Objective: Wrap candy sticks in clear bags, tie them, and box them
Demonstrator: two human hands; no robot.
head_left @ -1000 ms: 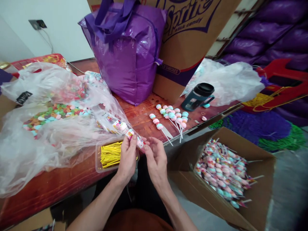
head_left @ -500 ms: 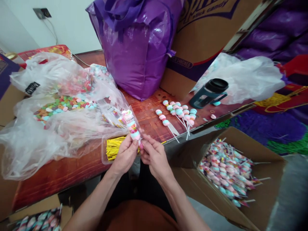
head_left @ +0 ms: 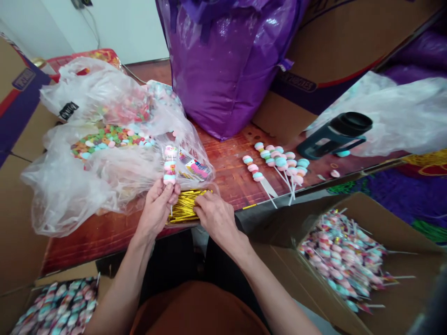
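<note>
My left hand (head_left: 161, 197) is closed around the lower end of a candy stick (head_left: 170, 164), a stack of pink, blue and white pieces in a clear printed wrapper, held upright. Its white stick pokes out below my fingers. My right hand (head_left: 215, 211) reaches into a clear plastic tub (head_left: 217, 188) of gold twist ties (head_left: 183, 204), its fingertips pinched on the ties at the right side. How many ties they grip is hidden. Unwrapped candy sticks (head_left: 282, 160) lie on the table to the right, one of them on a clear sleeve (head_left: 270, 186).
Plastic bags (head_left: 115, 179) of loose colourful candies spread over the left of the red table (head_left: 230, 186). Behind stand a purple bag (head_left: 226, 70) and a dark bottle (head_left: 335, 135). Cardboard boxes of wrapped candy sticks sit low right (head_left: 412, 232) and low left (head_left: 104, 281).
My right hand has let go of the wrapped candy stick and moved onto the gold twist ties. My left hand has shifted left, turning the candy stick upright. The view has swung left.
</note>
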